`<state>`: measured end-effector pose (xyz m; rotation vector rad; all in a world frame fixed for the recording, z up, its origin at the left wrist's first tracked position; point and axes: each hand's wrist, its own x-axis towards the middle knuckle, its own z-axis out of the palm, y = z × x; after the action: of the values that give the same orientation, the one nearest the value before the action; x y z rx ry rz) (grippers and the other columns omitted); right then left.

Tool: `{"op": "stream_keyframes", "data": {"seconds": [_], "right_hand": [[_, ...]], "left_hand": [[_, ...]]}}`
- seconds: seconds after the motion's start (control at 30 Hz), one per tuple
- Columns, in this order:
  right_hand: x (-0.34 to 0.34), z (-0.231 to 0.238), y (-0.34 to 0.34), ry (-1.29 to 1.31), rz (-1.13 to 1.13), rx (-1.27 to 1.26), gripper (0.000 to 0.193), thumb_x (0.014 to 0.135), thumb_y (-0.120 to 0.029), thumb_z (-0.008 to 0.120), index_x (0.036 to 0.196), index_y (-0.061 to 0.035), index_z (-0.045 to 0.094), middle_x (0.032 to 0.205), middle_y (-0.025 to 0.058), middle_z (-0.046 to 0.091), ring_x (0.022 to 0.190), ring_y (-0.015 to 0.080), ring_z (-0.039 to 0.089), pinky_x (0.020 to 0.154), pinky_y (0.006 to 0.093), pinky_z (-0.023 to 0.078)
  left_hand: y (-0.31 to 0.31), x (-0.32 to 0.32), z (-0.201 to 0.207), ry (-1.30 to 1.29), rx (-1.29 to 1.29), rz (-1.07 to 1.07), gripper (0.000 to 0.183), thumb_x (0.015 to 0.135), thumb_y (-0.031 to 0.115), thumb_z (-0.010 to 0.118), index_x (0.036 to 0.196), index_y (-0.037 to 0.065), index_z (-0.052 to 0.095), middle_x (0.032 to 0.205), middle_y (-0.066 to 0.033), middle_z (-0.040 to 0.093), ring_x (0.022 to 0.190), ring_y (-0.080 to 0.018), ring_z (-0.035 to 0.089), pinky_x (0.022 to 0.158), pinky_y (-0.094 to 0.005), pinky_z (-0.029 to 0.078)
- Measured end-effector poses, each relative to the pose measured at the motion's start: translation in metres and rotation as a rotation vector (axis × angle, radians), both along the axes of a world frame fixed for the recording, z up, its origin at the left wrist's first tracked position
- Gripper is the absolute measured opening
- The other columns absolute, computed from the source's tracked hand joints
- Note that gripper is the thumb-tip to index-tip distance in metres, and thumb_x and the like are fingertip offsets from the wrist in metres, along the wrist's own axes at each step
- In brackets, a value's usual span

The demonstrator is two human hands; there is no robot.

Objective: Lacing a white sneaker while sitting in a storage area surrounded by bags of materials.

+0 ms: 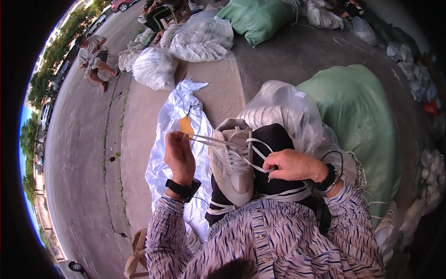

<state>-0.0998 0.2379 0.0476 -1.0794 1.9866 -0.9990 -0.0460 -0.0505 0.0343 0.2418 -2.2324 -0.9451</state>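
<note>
A beige and white sneaker (229, 169) rests on my lap over dark cloth, its toe toward me and its heel away. My left hand (179, 156) is closed in a pinch on one end of the white shoelace (204, 140), drawn out to the left of the shoe. To the right of the shoe, my right hand (293, 164) pinches the other stretch of lace, which loops up from the eyelets. The lace crosses over the front of the shoe through several eyelets. Both wrists wear black bands.
A white crumpled sheet (162, 153) with an orange-yellow piece (186, 124) lies to the left. Clear bags of pale items (278, 107) and a big green sack (357, 107) stand at the right. More sacks (202, 39) lie ahead. A seated person (95, 58) is at the far left.
</note>
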Motion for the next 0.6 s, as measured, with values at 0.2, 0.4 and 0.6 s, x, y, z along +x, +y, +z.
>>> {"op": "stream_keyframes", "data": {"seconds": [0.2, 0.4, 0.6], "right_hand": [[-0.003, -0.006, 0.000, -0.007, -0.024, -0.047, 0.015, 0.074, -0.011, 0.065, 0.082, -0.0006, 0.059, 0.071, 0.0087, 0.060, 0.065, 0.0196, 0.058, 0.063, 0.0291, 0.045], [-0.009, -0.011, 0.012, -0.267, -0.423, -0.126, 0.007, 0.079, -0.005, 0.063, 0.084, -0.0025, 0.058, 0.076, -0.0037, 0.055, 0.065, 0.0010, 0.048, 0.058, 0.0162, 0.040], [-0.023, -0.014, -0.012, -0.041, -0.670, -0.389, 0.018, 0.082, -0.008, 0.060, 0.098, -0.0004, 0.061, 0.087, 0.0039, 0.061, 0.066, 0.0074, 0.053, 0.061, 0.0216, 0.044]], "left_hand": [[0.015, 0.017, -0.056, 0.173, 0.635, 0.131, 0.012, 0.094, 0.017, 0.050, 0.090, 0.008, 0.044, 0.075, 0.0014, 0.045, 0.059, -0.0045, 0.040, 0.052, -0.0178, 0.036], [0.020, 0.024, -0.047, 0.205, 0.600, -0.004, 0.008, 0.093, 0.013, 0.050, 0.094, 0.006, 0.045, 0.083, 0.0005, 0.050, 0.064, -0.0053, 0.044, 0.062, -0.0198, 0.040], [0.032, 0.032, -0.023, 0.045, 0.334, -0.059, 0.008, 0.088, 0.002, 0.054, 0.097, 0.003, 0.053, 0.086, -0.0038, 0.056, 0.073, -0.0083, 0.053, 0.064, -0.0228, 0.043]]}}
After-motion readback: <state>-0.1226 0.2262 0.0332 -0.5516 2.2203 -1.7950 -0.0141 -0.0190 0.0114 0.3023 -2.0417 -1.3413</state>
